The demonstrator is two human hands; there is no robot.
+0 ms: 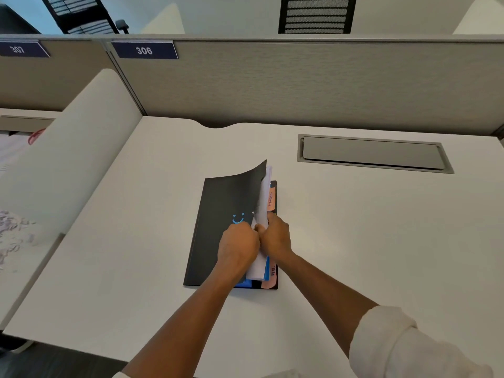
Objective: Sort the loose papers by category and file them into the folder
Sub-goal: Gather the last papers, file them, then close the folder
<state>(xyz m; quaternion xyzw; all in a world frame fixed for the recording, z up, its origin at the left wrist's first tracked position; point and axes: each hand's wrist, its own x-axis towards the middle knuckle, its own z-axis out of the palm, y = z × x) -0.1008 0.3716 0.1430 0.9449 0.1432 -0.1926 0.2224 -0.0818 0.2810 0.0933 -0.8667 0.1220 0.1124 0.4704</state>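
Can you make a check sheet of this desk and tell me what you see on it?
Surface: white desk, mostly bare.
Job's things: black folder lying on desk, cover lifted; white papers standing in the opening; orange tabs on its right edge.
Clutter: nothing seen on this desk.
Grips: left hand and right hand both hold the papers.
Cables: nothing seen; closed grey hatch.
Surroundings: grey divider with sign 306; chair behind.
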